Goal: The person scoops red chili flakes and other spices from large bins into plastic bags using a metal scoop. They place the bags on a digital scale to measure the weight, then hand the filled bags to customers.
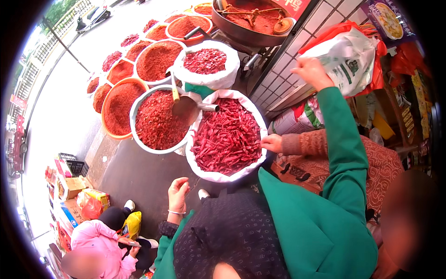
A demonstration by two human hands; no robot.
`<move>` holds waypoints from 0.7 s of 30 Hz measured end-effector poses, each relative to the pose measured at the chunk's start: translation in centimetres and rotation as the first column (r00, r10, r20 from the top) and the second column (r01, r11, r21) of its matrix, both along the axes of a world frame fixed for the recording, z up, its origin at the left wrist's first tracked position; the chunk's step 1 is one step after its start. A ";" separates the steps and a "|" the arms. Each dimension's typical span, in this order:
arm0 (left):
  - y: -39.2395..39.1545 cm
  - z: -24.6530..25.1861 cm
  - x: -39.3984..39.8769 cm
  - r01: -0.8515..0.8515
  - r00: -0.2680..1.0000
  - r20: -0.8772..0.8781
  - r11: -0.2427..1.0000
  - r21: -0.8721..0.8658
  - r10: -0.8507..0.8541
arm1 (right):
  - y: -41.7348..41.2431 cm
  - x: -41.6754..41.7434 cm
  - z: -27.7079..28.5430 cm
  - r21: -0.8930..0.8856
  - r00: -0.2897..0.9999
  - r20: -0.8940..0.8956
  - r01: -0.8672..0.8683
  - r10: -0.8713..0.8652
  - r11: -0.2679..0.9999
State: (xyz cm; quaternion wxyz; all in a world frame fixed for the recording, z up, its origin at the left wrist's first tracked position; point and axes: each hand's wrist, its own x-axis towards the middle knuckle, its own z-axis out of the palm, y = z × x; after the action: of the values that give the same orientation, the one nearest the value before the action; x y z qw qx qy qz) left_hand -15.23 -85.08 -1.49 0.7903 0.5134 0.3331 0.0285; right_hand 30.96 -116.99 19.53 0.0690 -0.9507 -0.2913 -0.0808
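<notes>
My right hand is raised in front of white plastic bags with green print, hung by the tiled wall. Its fingers are bent and point left; whether they pinch any of the bag film is unclear. Low on the left, my left hand hovers over the dark floor, loosely curled, with nothing visible in it. Before me stands a white sack of dried red chilies, its rim rolled down. Beside it is a tub of crushed chili, on which a metal scoop rests.
Another person's hand, in a brown sleeve, touches the chili sack's right rim. Further tubs of chili powder and a sack of chili pieces stand beyond. A large metal pan is at the top. A person in pink sits lower left near boxes.
</notes>
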 end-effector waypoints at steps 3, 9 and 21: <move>-0.3 2.0 0.8 0.146 0.986 0.051 0.964 0.221 -0.161 | 8.5 -7.4 -1.9 0.408 0.677 -0.697 0.104 0.236 0.907; -1.1 4.9 2.3 0.291 0.860 0.293 0.872 0.393 -0.419 | 18.6 -28.4 -7.8 0.601 -0.234 -0.690 0.343 0.685 0.722; 1.3 4.5 -2.7 -0.094 0.856 0.359 0.793 -0.602 0.373 | 15.3 -27.6 -12.2 0.650 -0.030 -0.503 0.646 0.864 0.401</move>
State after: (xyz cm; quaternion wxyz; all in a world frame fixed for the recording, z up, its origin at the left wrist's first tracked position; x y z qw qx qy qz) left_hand -17.91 -83.78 2.98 0.9514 0.1883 0.1922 0.1499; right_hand 3.40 -101.67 7.37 0.7539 -0.4104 -0.1543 0.4893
